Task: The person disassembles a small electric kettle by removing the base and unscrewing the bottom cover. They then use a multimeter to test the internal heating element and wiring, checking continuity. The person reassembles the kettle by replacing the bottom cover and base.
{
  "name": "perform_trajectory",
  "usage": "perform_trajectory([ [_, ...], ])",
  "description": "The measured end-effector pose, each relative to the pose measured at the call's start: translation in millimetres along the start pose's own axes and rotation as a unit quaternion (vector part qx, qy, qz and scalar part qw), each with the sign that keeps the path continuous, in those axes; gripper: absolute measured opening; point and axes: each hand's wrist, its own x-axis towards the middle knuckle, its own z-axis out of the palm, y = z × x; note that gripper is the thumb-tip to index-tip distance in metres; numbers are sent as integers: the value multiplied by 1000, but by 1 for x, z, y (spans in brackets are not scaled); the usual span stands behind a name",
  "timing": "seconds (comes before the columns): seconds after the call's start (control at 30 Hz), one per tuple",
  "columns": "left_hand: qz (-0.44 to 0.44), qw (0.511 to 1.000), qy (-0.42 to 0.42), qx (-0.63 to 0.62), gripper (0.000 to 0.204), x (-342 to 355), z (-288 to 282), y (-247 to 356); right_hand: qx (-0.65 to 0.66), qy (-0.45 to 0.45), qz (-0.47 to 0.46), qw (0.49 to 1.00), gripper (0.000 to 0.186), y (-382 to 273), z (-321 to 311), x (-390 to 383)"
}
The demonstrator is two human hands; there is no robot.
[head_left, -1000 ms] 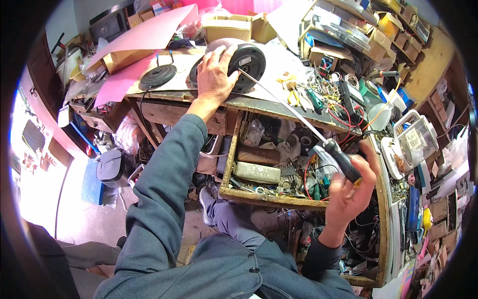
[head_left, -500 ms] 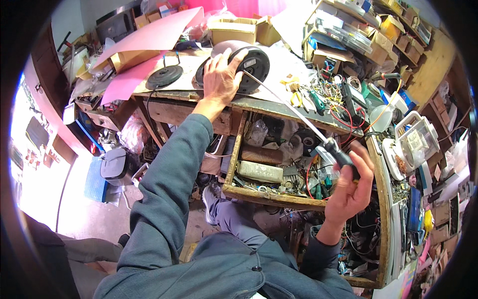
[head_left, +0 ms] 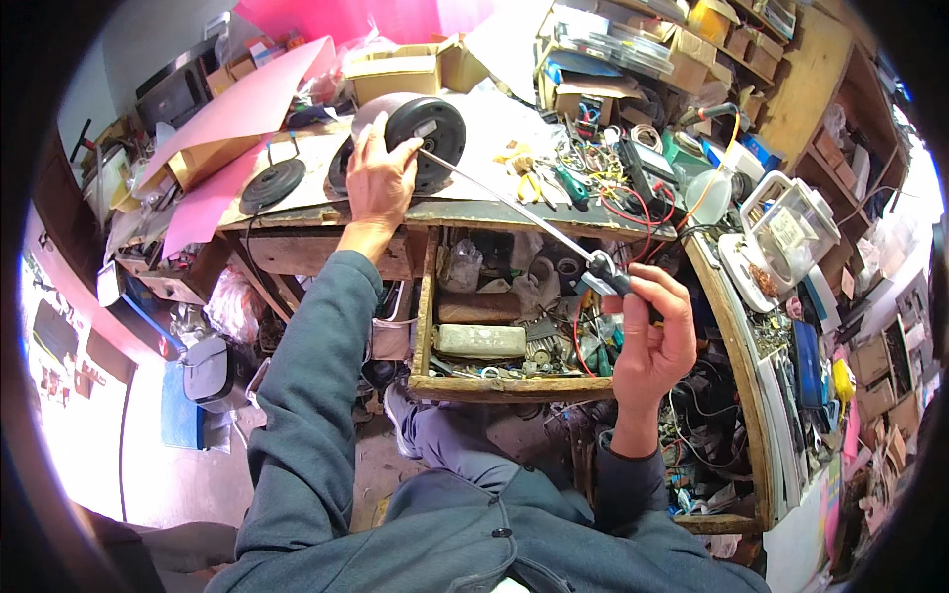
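A round appliance with a black, wheel-like base (head_left: 447, 124) lies on its side on the workbench, base turned toward me. My left hand (head_left: 381, 186) grips it, fingers over its body and thumb at the base. In my right hand (head_left: 654, 336), thumb and fingers pinch the dark handle of a long-shafted screwdriver (head_left: 509, 203). Its shaft slants up left to the appliance's base, beside my left thumb; whether the tip sits in a screw I cannot tell. A flat black disc (head_left: 274, 186) with a cord rests left of the appliance.
Below the screwdriver an open wooden drawer (head_left: 514, 388) holds a pale block and loose parts. Yellow-handled pliers (head_left: 532, 186), wires and tools crowd the bench's right side. A clear plastic container (head_left: 791, 232) stands farther right. Cardboard boxes (head_left: 395, 77) line the back.
The whole view has shifted, so the bench sits farther left. My right hand, blurred before, now shows its fingers more stretched out at the handle's end. My left hand keeps its hold.
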Motion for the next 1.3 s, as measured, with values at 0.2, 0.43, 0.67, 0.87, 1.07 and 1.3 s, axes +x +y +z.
perform_trajectory([
  [0.2, -27, 1000, 12, -11, 19, -1, 2, 4, -37, 34, -81, 995, 17, 14, -3, 3],
  [0.43, -53, 998, 15, 19, 15, 4, 4, 9, -34, 48, -70, 996, 16, 15, -11, 3],
  [0.67, 37, 994, 29, 99, 14, 14, -6, 8, 47, 55, -26, 997, 13, 18, -28, -4],
  [0.87, 78, 990, -2, 117, 19, 19, -7, 2, 36, 63, -26, 997, 15, 22, -34, -6],
  [1.07, 90, 993, 12, 76, 20, 19, -14, 2, 35, 66, -24, 997, 18, 24, -39, -7],
  [1.3, 113, 989, 5, 100, 17, 20, -11, -7, 26, 66, -29, 997, 19, 23, -46, -5],
])
